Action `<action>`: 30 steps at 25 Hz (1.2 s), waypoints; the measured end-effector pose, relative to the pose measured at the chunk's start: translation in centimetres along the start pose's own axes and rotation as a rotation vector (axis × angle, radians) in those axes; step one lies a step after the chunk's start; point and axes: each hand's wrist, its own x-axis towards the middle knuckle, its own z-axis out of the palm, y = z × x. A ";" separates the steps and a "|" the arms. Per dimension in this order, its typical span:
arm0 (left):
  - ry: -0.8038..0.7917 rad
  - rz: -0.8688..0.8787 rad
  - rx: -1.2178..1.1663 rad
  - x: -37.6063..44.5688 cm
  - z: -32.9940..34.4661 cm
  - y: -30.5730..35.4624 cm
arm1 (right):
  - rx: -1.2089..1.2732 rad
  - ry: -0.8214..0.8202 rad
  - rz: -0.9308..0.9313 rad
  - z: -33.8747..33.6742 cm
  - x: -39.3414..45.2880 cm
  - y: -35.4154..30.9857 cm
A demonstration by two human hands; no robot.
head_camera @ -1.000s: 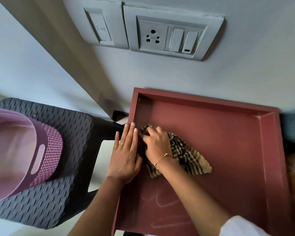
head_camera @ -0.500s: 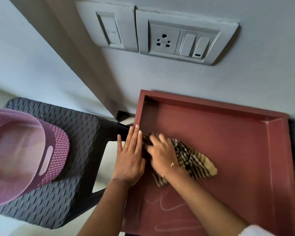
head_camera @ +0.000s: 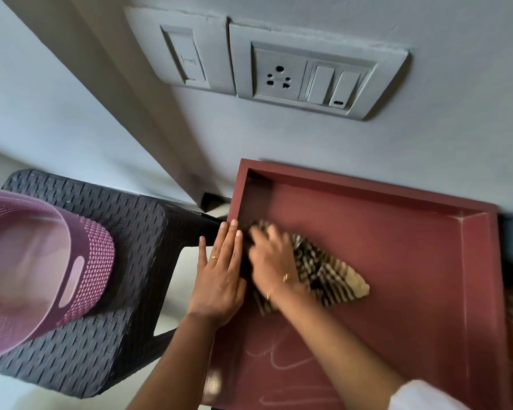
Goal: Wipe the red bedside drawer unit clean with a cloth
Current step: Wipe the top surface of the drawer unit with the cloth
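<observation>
Red drawer unit stands against the grey wall, its top a flat matte rectangle with a raised rim on the far and side edges, like a shallow tray. Pale chalk-like scrawls mark the near part of the surface. Left of it sits a dark plastic chair with a woven, slotted texture, and on its seat a purple basket with a perforated wall and an oval handle slot. On the wall above are a double switch plate with a three-pin socket and a smaller single plate, both smooth grey plastic.

Compared with a second ago, the whole scene sits lower and slightly to the right in view, the switch plates showing more fully; the right hand and the cloth have hardly shifted along the left side of the top, and the left hand stays on the rim.

A striped cloth, brown and cream, lies crumpled on the left half of the top, its pale corner pointing right. The right hand presses down on the cloth with fingers spread and slightly bent; it is blurred, so whether the fingers bunch any fabric is hard to tell. A thin bangle sits at its wrist. The left hand lies flat, fingers straight and together, resting on the unit's left rim, holding nothing; a ring is on one finger. The two hands are just beside each other.
</observation>
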 end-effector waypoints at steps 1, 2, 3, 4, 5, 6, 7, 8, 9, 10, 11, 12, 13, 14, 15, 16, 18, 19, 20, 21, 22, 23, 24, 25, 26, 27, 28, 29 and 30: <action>-0.002 0.006 0.005 0.0 -0.1 0.1 | 0.005 -0.061 -0.099 -0.2 -2.5 -0.1; -0.004 0.011 0.014 0.0 -0.1 0.0 | 0.012 -0.112 -0.179 -0.4 -4.1 -0.1; -0.003 0.010 0.018 -0.1 -0.2 0.1 | 0.026 -0.149 -0.237 -0.5 -4.6 0.4; -0.001 0.007 0.015 -0.1 -0.3 0.3 | 0.022 -0.141 -0.259 -0.5 -4.1 1.1; 0.000 0.008 0.014 0.0 -0.4 0.3 | 0.015 -0.108 -0.213 -0.5 -2.9 1.7; -0.006 0.006 0.019 0.1 -0.3 0.3 | 0.026 -0.068 -0.110 -0.3 -1.7 2.1; -0.013 0.003 0.029 0.2 -0.3 0.3 | 0.050 -0.023 0.024 -0.1 -0.7 2.0; -0.018 -0.001 0.042 0.3 -0.2 0.1 | 0.080 0.016 0.153 0.0 0.0 1.4; -0.024 -0.004 0.048 0.2 -0.2 0.0 | 0.110 0.041 0.237 0.1 0.2 0.5; -0.030 -0.007 0.047 0.1 -0.2 -0.1 | 0.123 0.046 0.254 0.2 -0.2 -0.4; -0.036 -0.008 0.045 0.0 -0.2 -0.2 | 0.126 0.046 0.213 0.4 -1.3 -1.0; -0.040 -0.004 0.046 0.0 -0.4 -0.3 | 0.140 0.041 0.157 0.4 -2.8 -0.5; -0.045 0.002 0.051 0.0 -0.6 -0.2 | 0.158 0.038 0.134 0.2 -4.7 1.1; -0.052 0.001 0.062 0.1 -0.8 -0.1 | 0.174 0.066 0.176 0.0 -6.6 3.7; -0.066 -0.007 0.091 0.2 -1.0 -0.2 | 0.190 0.108 0.277 -0.5 -8.3 6.9; -0.079 -0.005 0.135 0.2 -1.1 0.0 | 0.180 0.149 0.412 -1.2 -10.1 10.6; -0.109 0.010 0.234 0.3 -1.1 0.1 | 0.107 0.205 0.638 -3.1 -13.0 17.8; -0.112 0.005 0.278 0.4 -1.2 0.3 | 0.064 0.219 0.717 -3.9 -13.8 20.4; -0.107 0.005 0.313 0.5 -1.4 0.8 | 0.018 0.219 0.768 -4.3 -14.5 21.7; -0.103 0.011 0.334 0.1 -1.5 1.5 | -0.024 0.211 0.783 -4.1 -15.4 21.6; -0.097 0.034 0.339 -0.5 -1.4 2.4 | -0.064 0.215 0.786 -3.6 -16.9 20.8; -0.097 0.078 0.334 -1.2 -1.1 3.6 | -0.094 0.225 0.782 -3.1 -18.9 19.5; -0.114 0.142 0.320 -2.5 -0.6 5.0 | -0.113 0.237 0.774 -2.6 -21.8 17.8; -0.147 0.213 0.294 -4.2 0.2 6.5 | -0.122 0.248 0.765 -2.0 -25.0 16.2; -0.181 0.291 0.264 -6.1 1.0 8.1 | -0.104 0.256 0.756 -1.7 -28.3 14.4; -0.247 0.360 0.239 -7.9 1.8 9.5 | -0.080 0.274 0.761 -1.6 -30.8 13.0; -0.352 0.416 0.214 -9.1 2.7 10.7 | -0.056 0.277 0.779 -1.6 -31.8 12.6; -0.442 0.456 0.203 -10.1 3.4 11.8 | -0.037 0.275 0.800 -1.7 -31.5 12.8; -0.477 0.478 0.227 -10.7 3.8 13.1 | -0.011 0.257 0.825 -2.1 -30.3 13.4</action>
